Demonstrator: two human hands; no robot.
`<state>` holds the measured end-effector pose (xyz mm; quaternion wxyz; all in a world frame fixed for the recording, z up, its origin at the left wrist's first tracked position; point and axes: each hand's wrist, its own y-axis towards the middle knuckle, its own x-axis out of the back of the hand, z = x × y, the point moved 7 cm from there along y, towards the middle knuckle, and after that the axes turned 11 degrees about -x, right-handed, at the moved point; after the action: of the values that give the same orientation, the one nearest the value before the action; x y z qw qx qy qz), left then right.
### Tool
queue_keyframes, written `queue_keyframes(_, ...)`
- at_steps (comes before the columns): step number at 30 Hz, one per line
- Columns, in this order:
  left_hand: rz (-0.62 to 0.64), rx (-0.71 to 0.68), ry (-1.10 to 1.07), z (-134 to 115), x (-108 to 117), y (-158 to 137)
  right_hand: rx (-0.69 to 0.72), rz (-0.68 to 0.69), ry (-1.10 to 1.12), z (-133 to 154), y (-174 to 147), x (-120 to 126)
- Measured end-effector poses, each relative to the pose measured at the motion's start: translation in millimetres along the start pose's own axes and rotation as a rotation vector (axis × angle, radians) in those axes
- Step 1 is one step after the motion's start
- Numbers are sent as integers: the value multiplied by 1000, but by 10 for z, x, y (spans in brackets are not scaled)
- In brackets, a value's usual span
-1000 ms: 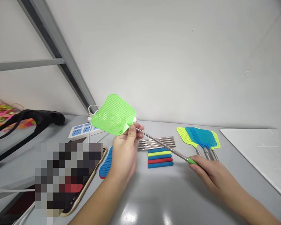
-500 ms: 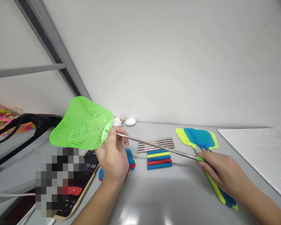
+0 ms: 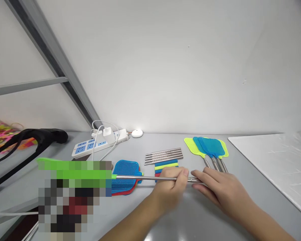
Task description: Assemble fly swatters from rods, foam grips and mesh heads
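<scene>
A green fly swatter (image 3: 145, 178) with a thin metal rod lies level across the view, its head to the left, seen nearly edge-on. My left hand (image 3: 168, 187) is closed around the middle of the rod. At the rod's thicker right end my right hand (image 3: 222, 189) also grips the swatter, hiding its handle. Behind my hands are several loose metal rods (image 3: 164, 156) and coloured handle sleeves (image 3: 166, 166), partly covered by the left hand. A stack of blue and red swatter heads (image 3: 126, 169) lies under the rod.
Assembled blue and yellow swatters (image 3: 212, 147) lie behind my right hand. A white power strip (image 3: 100, 144) with chargers stands at the back left, beside a white oval object (image 3: 137, 133). Black straps (image 3: 43, 137) lie at left, a white sheet (image 3: 273, 157) at right.
My left hand has moved from beside the swatter's head rightward along the rod, close to my right hand. The swatter has lowered, and its head has turned from face-on to edge-on.
</scene>
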<state>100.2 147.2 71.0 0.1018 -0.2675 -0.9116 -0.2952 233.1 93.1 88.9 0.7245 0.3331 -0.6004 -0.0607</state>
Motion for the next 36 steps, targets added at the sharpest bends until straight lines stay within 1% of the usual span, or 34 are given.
queue_keyframes(2,13,-35,-12,-18,-124,73,-8,0,29,40,13,7)
queue_keyframes(4,17,-77,-17,-32,-254,201,-29,-32,48,19,15,37)
queue_keyframes(7,-48,-109,-17,5,-400,454,-100,-70,46,-152,-2,76)
queue_keyframes(10,-79,-124,-43,57,-526,646,-147,-66,-3,-369,-24,85)
queue_keyframes(12,-97,-107,-87,77,-576,662,-129,-49,-31,-436,-27,76)
queue_keyframes(15,-133,-46,-167,75,-564,503,-67,-2,2,-357,-20,40)
queue_keyframes(18,-176,40,-233,86,-408,236,-23,29,41,-172,-3,2)
queue_keyframes(20,-241,109,-268,137,-207,68,-6,52,43,-95,3,-35)
queue_keyframes(23,-413,191,-293,251,189,-127,-12,75,27,-132,-3,-97)
queue_keyframes(25,-505,205,-313,299,408,-200,-10,84,8,-198,-8,-131)
queue_keyframes(27,-560,197,-349,311,544,-228,15,95,-13,-238,-1,-145)
queue_keyframes(29,-599,184,-394,296,618,-225,38,96,-29,-260,27,-119)
queue_keyframes(32,-659,165,-466,258,698,-188,64,66,-59,-312,100,1)
queue_keyframes(36,-766,149,-532,223,858,-135,107,18,-139,-437,207,178)
